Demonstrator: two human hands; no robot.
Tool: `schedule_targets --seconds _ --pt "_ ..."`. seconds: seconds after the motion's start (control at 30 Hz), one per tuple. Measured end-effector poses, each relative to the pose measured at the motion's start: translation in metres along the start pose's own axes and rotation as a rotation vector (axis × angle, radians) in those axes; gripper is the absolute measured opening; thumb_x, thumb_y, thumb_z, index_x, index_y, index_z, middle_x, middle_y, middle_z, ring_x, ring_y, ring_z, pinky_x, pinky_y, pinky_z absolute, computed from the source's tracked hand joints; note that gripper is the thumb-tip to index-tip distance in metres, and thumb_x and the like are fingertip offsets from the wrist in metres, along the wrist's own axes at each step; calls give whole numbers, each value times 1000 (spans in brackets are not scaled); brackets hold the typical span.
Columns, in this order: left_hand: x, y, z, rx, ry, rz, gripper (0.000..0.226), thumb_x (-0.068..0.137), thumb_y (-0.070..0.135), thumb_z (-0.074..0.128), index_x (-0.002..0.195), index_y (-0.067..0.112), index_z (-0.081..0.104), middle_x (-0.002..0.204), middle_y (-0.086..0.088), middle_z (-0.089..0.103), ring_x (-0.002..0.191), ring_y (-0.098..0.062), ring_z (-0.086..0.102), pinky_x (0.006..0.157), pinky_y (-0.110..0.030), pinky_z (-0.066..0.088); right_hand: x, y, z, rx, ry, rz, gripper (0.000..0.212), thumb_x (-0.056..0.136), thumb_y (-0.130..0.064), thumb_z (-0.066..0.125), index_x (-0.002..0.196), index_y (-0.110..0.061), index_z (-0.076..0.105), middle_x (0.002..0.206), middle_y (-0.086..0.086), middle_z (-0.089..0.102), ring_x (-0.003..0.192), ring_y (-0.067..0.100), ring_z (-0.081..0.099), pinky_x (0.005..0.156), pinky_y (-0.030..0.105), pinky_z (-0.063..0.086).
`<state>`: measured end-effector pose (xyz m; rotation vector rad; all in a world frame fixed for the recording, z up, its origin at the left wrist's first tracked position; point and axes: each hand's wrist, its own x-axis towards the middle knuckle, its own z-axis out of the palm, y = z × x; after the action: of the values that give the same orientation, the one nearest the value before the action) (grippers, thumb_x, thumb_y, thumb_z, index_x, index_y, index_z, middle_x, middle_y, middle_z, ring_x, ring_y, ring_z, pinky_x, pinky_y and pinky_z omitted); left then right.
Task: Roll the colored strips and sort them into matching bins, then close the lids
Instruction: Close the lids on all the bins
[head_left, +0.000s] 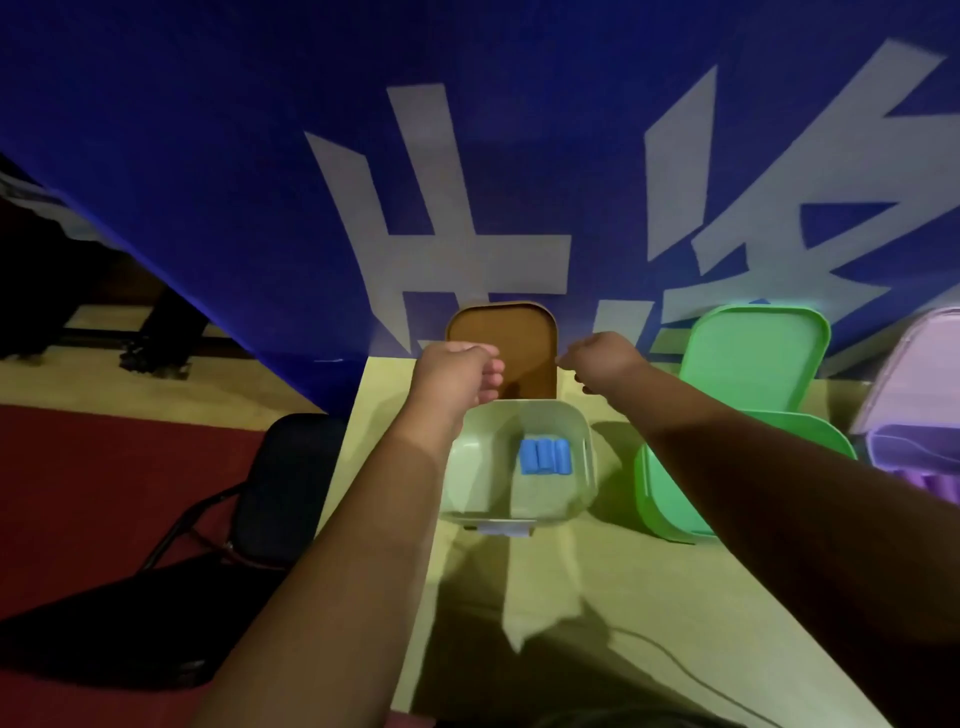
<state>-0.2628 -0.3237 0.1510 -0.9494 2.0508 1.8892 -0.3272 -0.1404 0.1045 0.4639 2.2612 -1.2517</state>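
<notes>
A pale green bin stands on the table with its brown lid raised upright behind it. Three rolled blue strips lie side by side on the bin's floor. My left hand is curled at the lid's left edge, its fingers overlapping the lid. My right hand has its fingertips closed on the lid's right edge. Both forearms reach over the table on either side of the bin.
A bright green bin with its lid open stands to the right, partly behind my right arm. A purple bin, lid up, is at the far right. A black chair stands left of the yellow table. A blue banner hangs behind.
</notes>
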Motion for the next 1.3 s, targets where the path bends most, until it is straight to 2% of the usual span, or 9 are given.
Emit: schedule_targets --seconds 0.17,0.37,0.6,0.67,0.73,0.83,0.97,1.1,1.3 --pt "21 6 -16 -23 -78 -22 21 109 13 59 120 1 72 93 -10 76 75 -19 70 72 -31 64 3 -9 20 1 6 17 56 104 -26 68 153 -7 51 150 15 57 133 34 58 107 37 48" --pt "31 6 -35 36 -142 -87 44 112 44 55 120 3 71 110 -13 79 96 -26 79 85 -37 67 -3 -2 38 80 63 -78 44 108 -22 62 150 -11 56 134 6 65 106 16 58 75 15 45" --pt "21 3 -48 -83 -167 -222 80 96 80 51 142 14 50 120 -21 72 100 -33 79 94 -48 65 -32 -4 58 -23 105 -388 13 103 -24 68 111 -22 78 102 -1 78 97 19 72 93 35 56" --pt "19 -1 -53 -215 -158 -233 59 102 69 55 138 22 47 124 -24 70 99 -34 79 88 -45 67 -46 -8 64 -58 96 -513 12 100 -23 73 109 -26 80 101 -4 76 98 17 71 94 36 54" --pt "17 -9 -59 -361 -122 -207 40 113 34 55 140 6 50 117 -24 71 94 -33 79 73 -40 69 -60 -12 67 -100 58 -571 16 94 -27 80 110 -29 82 104 -6 73 100 12 67 93 29 51" --pt "13 -21 -71 -518 -75 -214 23 109 0 43 126 2 58 113 -21 70 95 -33 75 66 -40 67 -74 -8 63 -214 -42 -595 45 83 -56 86 122 -34 79 117 -12 70 112 7 64 100 24 50" --pt "7 -42 -86 -431 -26 -238 25 106 -3 39 119 8 58 109 -13 70 99 -29 71 84 -46 62 -77 15 50 -235 142 -522 67 88 -77 66 136 -31 71 130 -6 65 124 12 59 111 35 49" --pt "6 -71 -92 -297 -35 -225 27 113 3 41 133 4 60 128 -15 69 117 -32 68 100 -49 58 -75 38 44 -225 135 -286 74 89 -59 77 144 -14 57 135 11 66 120 29 65 102 41 54" --pt "2 -112 -88 232 207 -35 21 109 25 60 121 18 76 122 -8 76 110 -32 72 103 -44 58 -79 57 60 -297 205 -294 58 86 -39 78 131 -5 62 123 17 68 111 36 66 96 41 54"
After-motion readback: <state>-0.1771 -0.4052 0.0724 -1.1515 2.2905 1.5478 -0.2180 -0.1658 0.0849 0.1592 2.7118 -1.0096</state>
